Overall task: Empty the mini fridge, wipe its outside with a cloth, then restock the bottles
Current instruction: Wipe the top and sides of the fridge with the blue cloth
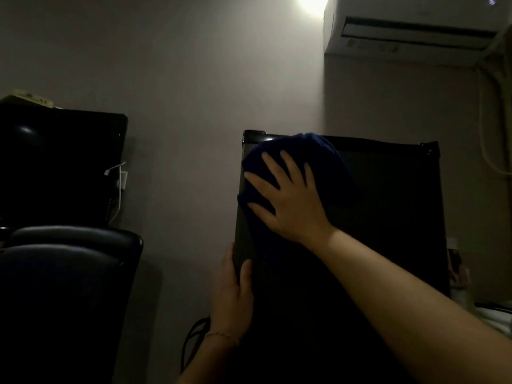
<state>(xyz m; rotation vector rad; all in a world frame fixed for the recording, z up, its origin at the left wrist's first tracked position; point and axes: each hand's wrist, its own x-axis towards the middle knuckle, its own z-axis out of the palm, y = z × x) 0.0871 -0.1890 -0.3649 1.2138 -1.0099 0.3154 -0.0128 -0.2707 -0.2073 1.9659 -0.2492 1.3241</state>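
Fridge casing [388, 203], dark and upright against the wall, is being wiped near its top left corner. A blue cloth [291, 151] is pressed flat under the spread fingers of the right hand [291, 200]. The left edge is gripped by the left hand [232, 295], evidently to steady the unit against the wiping pressure. No bottles are visible.

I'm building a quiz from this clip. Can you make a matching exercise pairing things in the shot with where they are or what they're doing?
Column 1:
1. right hand
2. left hand
3. cloth
4. air conditioner

Column 2:
A. high on the wall, upper right
B. grips the mini fridge's left edge
C. dark blue, against the fridge
D. pressed flat on the cloth, fingers spread

Pairs: 1-D, 2-B, 3-C, 4-A
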